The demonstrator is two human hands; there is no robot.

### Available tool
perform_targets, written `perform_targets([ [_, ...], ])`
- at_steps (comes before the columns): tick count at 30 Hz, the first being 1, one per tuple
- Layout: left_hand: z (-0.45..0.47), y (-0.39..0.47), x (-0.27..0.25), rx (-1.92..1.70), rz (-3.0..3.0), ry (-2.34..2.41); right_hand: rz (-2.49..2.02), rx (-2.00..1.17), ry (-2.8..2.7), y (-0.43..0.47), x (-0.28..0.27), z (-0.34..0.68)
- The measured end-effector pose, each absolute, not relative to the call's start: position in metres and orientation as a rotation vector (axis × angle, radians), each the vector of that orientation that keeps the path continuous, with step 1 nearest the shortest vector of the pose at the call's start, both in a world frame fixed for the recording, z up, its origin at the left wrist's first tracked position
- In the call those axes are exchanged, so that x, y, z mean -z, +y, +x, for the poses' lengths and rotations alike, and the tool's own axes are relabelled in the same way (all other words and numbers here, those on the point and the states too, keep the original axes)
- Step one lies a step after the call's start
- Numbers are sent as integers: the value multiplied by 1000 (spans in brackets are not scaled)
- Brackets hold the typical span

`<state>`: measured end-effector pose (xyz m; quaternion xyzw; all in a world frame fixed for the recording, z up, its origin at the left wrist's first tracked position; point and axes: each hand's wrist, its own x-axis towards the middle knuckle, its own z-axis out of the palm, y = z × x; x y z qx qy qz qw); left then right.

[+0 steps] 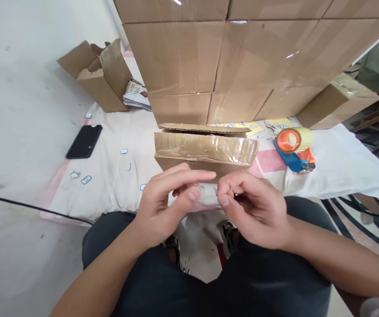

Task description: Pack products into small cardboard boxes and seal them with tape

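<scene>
While hands (163, 204) curl half-closed | can't tell what's held | carton (202, 147) just beyond them

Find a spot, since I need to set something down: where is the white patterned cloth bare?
Bare white patterned cloth shows between the flat black object and the central brown cardboard box, and right of the blue plastic tape dispenser. The middle is crowded: left hand and right hand before the box, stacked brown cartons behind it.
</scene>
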<state>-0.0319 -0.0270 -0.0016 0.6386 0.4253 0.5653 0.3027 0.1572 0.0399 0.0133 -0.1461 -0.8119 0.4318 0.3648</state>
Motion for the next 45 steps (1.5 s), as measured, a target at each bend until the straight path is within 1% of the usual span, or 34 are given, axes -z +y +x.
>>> perform_targets([
  [4, -32, -26, 4, -1486, 1768, 1098, -346, -1239, -2103, 38, -12, 153],
  [7, -29, -23, 5, -1544, 1937, 1175, -377, -1310, -2064, 39, -10, 153],
  [10, -25, -21, 7, -1657, 2058, 1310, -449, -1311, -2027, 40, -10, 155],
  [13, -23, -22, 10, -1694, 2079, 1378, -520, -1282, -2002, 41, -11, 157],
  [22, -18, -25, 10, -1645, 1972, 1405, -566, -1283, -2019, 43, -13, 155],
  [30, -18, -23, 11, -1620, 1995, 1433, -564, -1168, -2116, 47, -11, 156],
  [39, -16, -22, 13, -1567, 1741, 1445, -632, -1078, -2192, 52, -8, 158],
  [41, -18, -21, 14, -1551, 1648, 1447, -680, -1102, -2140, 55, -9, 157],
  [45, -19, -20, 17, -1597, 1593, 1505, -704, -1287, -2200, 58, -5, 156],
])
